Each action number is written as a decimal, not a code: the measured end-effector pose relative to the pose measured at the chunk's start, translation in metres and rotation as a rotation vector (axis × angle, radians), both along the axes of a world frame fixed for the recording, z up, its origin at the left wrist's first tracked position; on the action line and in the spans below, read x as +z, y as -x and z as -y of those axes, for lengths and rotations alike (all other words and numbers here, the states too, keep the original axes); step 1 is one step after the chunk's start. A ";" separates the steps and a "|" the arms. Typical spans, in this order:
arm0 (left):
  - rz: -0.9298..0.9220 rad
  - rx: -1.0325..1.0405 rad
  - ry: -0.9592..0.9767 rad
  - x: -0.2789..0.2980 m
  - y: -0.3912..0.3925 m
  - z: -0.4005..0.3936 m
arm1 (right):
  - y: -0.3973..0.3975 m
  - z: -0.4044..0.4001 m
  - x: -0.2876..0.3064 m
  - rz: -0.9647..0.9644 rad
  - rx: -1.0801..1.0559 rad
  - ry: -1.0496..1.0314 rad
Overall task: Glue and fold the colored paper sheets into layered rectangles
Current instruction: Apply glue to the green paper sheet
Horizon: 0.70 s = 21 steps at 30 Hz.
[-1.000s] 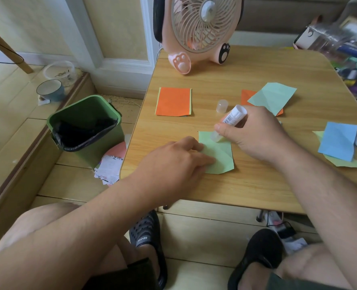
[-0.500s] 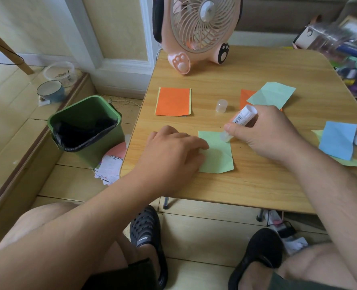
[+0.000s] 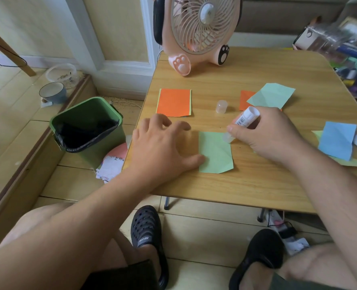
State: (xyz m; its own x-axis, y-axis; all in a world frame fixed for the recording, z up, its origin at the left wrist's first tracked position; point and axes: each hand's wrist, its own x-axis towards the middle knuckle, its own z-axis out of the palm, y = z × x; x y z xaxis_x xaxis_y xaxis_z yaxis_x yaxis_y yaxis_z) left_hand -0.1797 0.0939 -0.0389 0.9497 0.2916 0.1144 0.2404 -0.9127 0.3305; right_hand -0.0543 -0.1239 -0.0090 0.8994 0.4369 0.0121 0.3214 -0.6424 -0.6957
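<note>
Fingers wrapped round glue stick, rubbing green paper; left hand spread flat, thumb pinning its edge steady.

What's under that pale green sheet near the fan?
An orange sheet pokes out from under the pale green sheet. How far it runs beneath is hidden.

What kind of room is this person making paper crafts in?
Probably a room at home, not a classroom: a low wooden folding table, a pink paw-footed desk fan, a green waste bin and bowls on the floor.
</note>
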 end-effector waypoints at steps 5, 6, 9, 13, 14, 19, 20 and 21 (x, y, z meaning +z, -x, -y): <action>-0.103 -0.036 0.001 0.004 -0.012 -0.014 | 0.001 0.000 0.002 -0.021 -0.004 -0.012; -0.088 -0.043 0.015 0.004 -0.016 -0.014 | 0.002 0.000 0.002 -0.021 -0.005 -0.014; -0.052 -0.012 0.062 0.005 -0.025 -0.016 | 0.002 -0.001 0.002 -0.034 -0.015 -0.027; -0.083 -0.008 0.021 0.003 -0.028 -0.017 | 0.005 -0.002 0.002 -0.033 -0.057 -0.100; -0.092 -0.012 0.016 0.003 -0.029 -0.017 | 0.007 -0.003 0.003 -0.018 -0.091 -0.156; -0.109 -0.012 0.009 0.000 -0.032 -0.018 | 0.014 -0.020 0.007 0.009 -0.102 -0.313; -0.110 -0.012 0.006 0.000 -0.032 -0.019 | 0.016 -0.024 0.005 -0.002 -0.080 -0.297; -0.109 -0.012 0.001 -0.001 -0.032 -0.019 | 0.017 -0.027 0.001 -0.014 -0.057 -0.271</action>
State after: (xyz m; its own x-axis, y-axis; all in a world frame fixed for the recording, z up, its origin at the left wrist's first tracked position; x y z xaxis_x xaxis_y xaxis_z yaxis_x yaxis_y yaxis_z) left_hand -0.1479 0.1125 -0.0394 0.9599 0.2801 0.0100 0.2640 -0.9154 0.3038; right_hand -0.0713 -0.0967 -0.0078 0.9234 0.3682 0.1086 0.2790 -0.4491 -0.8488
